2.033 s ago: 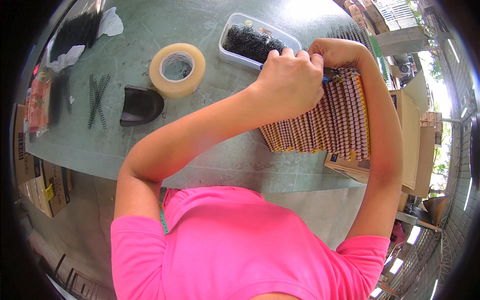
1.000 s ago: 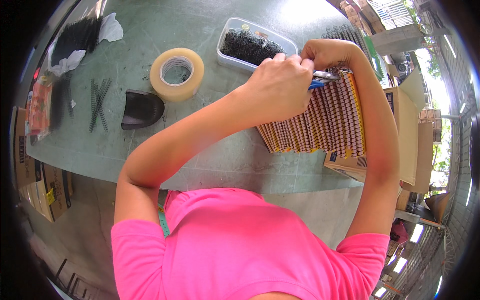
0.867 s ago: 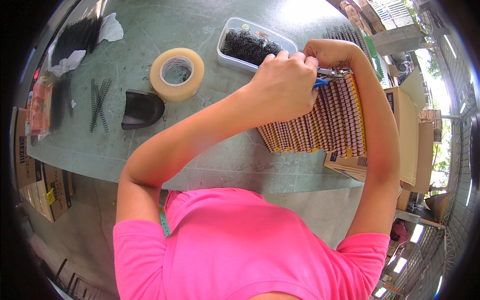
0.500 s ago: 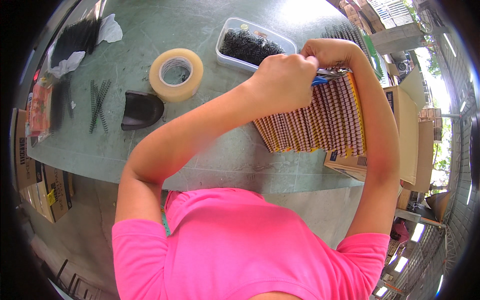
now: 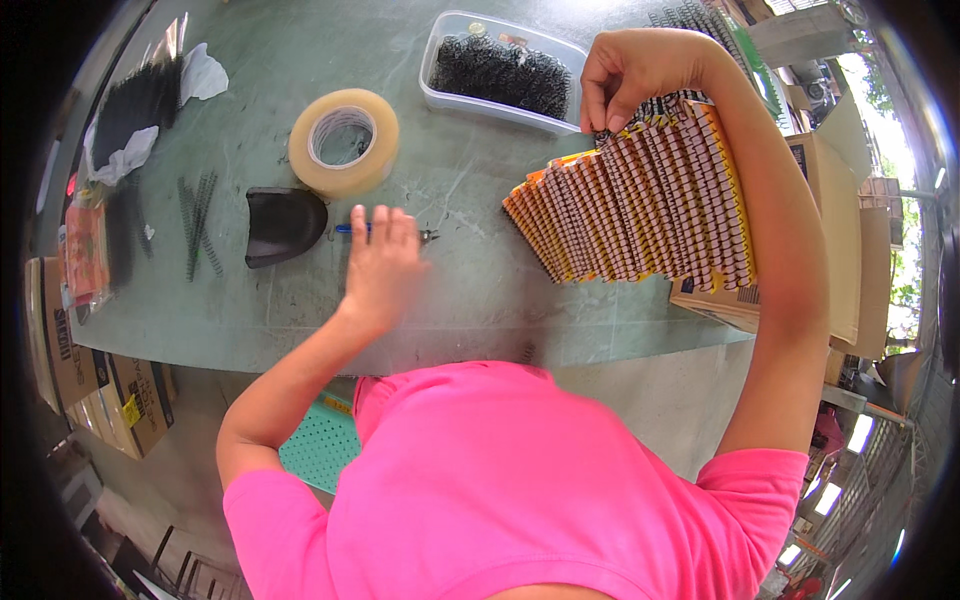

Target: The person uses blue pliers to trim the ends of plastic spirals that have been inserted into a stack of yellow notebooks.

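Note:
On the right of the table stands a long row of spiral-bound notebooks point(image 5: 640, 205) with yellow and orange edges, packed side by side. My right hand point(image 5: 640, 80) is at its far left corner, thumb and fingers pinched on the end of a dark spiral coil point(image 5: 602, 138). My left hand point(image 5: 385, 262), slightly blurred, is low over the table with its fingers stretched out. Under and beside those fingers lies a pair of blue-handled cutting pliers point(image 5: 428, 236), partly covered by the hand.
A clear plastic tub point(image 5: 440, 98) of black coil scraps stands beyond. Leftward are a tape roll point(image 5: 375, 175), a black scoop-shaped piece point(image 5: 285, 228), loose black coils point(image 5: 200, 225) and bagged coils point(image 5: 145, 100). An open cardboard box point(image 5: 830, 240) stands at right.
My left hand has moved from the notebooks down and left, and the blue-handled pliers now lie on the table. My right hand remains at the notebooks' far corner.

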{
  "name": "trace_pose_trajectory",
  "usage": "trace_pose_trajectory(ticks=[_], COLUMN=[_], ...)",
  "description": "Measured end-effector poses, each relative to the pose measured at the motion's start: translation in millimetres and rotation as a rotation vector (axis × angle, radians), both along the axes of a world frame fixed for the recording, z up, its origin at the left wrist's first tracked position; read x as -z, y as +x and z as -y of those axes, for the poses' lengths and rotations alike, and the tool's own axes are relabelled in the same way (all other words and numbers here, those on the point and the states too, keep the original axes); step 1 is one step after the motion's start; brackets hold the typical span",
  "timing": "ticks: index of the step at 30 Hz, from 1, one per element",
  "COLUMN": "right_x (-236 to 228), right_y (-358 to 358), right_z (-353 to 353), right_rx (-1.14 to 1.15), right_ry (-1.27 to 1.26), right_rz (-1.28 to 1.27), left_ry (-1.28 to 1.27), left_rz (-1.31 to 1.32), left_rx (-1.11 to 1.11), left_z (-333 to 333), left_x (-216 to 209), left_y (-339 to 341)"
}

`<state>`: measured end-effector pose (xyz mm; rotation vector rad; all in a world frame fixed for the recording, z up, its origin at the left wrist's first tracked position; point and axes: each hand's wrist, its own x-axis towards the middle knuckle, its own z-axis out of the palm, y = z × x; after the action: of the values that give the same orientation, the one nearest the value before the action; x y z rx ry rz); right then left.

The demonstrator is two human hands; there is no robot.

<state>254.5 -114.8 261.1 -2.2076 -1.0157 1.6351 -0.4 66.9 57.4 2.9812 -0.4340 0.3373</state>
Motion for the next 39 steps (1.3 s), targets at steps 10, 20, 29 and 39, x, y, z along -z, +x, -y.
trace_pose_trajectory(ticks=[10,20,29,39], right_x=[2.5,4.6,-2.8,0.3], right_y=[-1.5,0.1,-9.1,5.0], right_z=[0.1,7.3,2.0,8.8], right_rx=[-0.022,0.031,0.189,0.571], right_ry=[-0.056,-0.077,0.162,0.418], right_rz=[0.060,0.037,0.206,0.680], left_ry=[-0.142,-1.385,-2.563,-1.878], left_rz=[-0.550,-0.799,-0.897,0.005], left_rx=[1.290,0.211,0.050,0.159], left_z=[130.7,83.9,106.7,145.2], left_x=[18.8,-1.8,-92.4,-84.6], left_y=[-13.9,35.2,161.6,148.1])
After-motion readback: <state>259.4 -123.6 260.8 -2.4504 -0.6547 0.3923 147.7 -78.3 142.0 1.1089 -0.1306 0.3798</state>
